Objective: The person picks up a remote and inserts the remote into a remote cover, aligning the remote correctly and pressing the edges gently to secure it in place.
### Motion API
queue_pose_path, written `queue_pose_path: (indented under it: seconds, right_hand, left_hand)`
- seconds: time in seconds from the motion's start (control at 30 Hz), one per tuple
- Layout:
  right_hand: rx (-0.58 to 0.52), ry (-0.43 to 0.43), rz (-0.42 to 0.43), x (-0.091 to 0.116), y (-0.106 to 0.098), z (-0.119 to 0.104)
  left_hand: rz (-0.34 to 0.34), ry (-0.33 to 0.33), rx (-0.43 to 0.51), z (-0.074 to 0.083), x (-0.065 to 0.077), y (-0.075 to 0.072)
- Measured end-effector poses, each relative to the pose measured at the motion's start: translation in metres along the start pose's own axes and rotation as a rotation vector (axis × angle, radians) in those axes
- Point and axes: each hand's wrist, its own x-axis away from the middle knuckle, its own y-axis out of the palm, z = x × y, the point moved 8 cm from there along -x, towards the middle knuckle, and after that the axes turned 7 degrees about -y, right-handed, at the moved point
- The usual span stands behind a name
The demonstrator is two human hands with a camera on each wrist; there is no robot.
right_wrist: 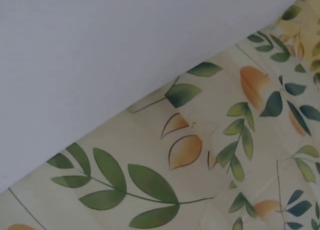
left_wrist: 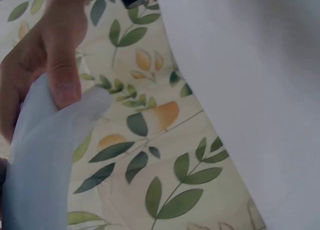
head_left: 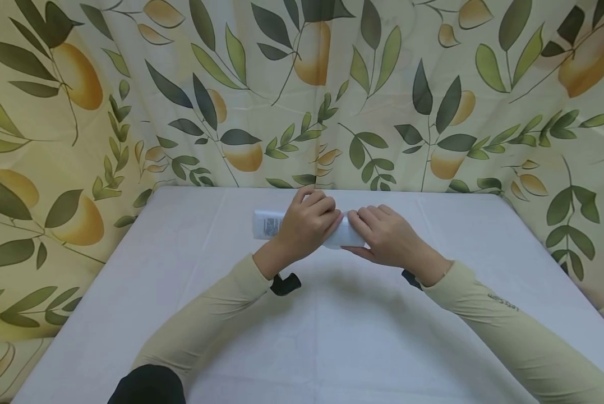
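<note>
White tube (head_left: 338, 238): lies crosswise in both hands near the far edge of the white table (head_left: 312, 336); I cannot tell whether it touches the surface.
Left hand (head_left: 308, 224): fingers curled round the tube beside the printed panel (head_left: 271, 226). Risk, as I judge it: a hard squeeze could crease the wall, which looks thin and folded in my left wrist view.
Right hand (head_left: 390, 235): pinches the right end, fingers above, thumb below. Risk: if this hold slackens, the end could slip free and swing the tube.
Span between hands: short. Risk: unequal pull or twist would concentrate here and could bend or tear the tube.
Far edge: close to the work. Risk: a dropped tube could go over toward the patterned curtain (head_left: 382, 129).
Black wrist unit (head_left: 285, 284): below the left wrist. Risk: a lowered arm could knock it on the table.
Right wrist view: no fingers visible; I cannot verify that grip there.
</note>
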Motion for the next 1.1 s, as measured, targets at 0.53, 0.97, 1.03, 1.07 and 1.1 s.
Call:
queue_pose_path:
  seconds: [0.53, 0.97, 1.03, 1.07, 1.1]
  right_hand:
    - [0.213, 0.175, -0.01, 0.003, -0.016, 0.022]
    - [0.273, 0.28, 0.027, -0.004, -0.028, 0.026]
    - [0.263, 0.271, 0.036, -0.004, -0.028, 0.026]
    - [0.26, 0.267, 0.039, -0.004, -0.028, 0.025]
    - [0.257, 0.265, 0.043, -0.004, -0.028, 0.025]
  left_hand:
    - [-0.082, -0.263, -0.285, -0.016, 0.008, 0.006]
    - [-0.16, -0.333, -0.168, -0.009, 0.007, 0.009]
    - [-0.165, -0.335, -0.148, -0.008, 0.007, 0.01]
    - [-0.162, -0.334, -0.142, -0.007, 0.007, 0.009]
    - [-0.153, -0.331, -0.139, -0.006, 0.007, 0.009]
